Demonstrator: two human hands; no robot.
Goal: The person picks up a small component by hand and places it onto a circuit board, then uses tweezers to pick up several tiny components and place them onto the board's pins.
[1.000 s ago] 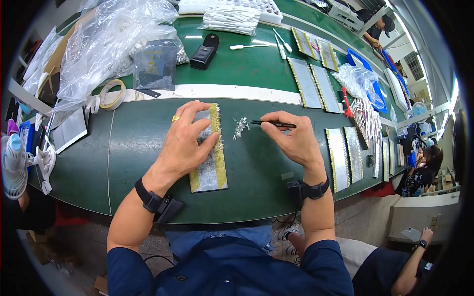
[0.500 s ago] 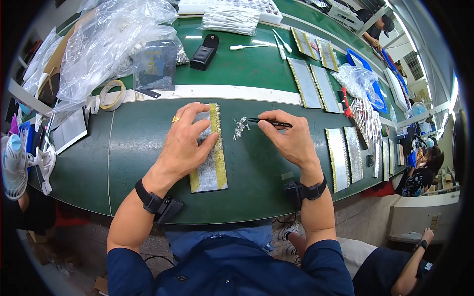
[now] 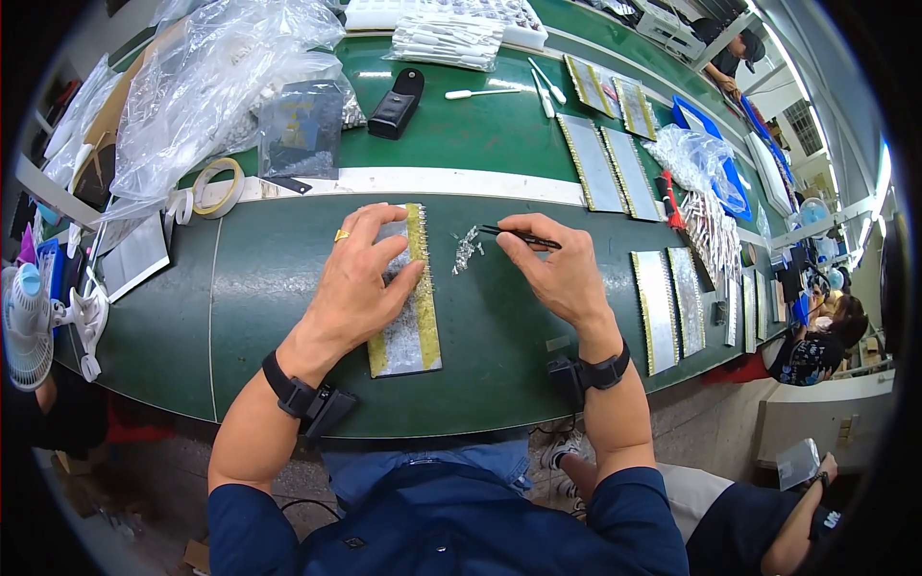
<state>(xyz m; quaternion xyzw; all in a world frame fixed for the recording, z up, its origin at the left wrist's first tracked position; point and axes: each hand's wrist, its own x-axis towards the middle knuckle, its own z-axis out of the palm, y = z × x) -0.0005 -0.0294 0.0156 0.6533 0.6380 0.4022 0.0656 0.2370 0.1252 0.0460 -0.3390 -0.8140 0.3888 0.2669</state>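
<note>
My left hand lies flat on a long grey board with gold edges, pinning it to the green table. A gold ring sits on one finger. My right hand grips black tweezers, their tip pointing left at a small heap of silvery metal parts just right of the board. Both wrists wear black bands.
Several similar gold-edged boards lie to the right and far right. A tape roll, clear plastic bags, a black pouch and white swabs lie behind. A small fan stands left. Other people sit at right.
My right hand and the tweezers have shifted slightly left, closer to the heap of metal parts. The left hand stays on the board.
</note>
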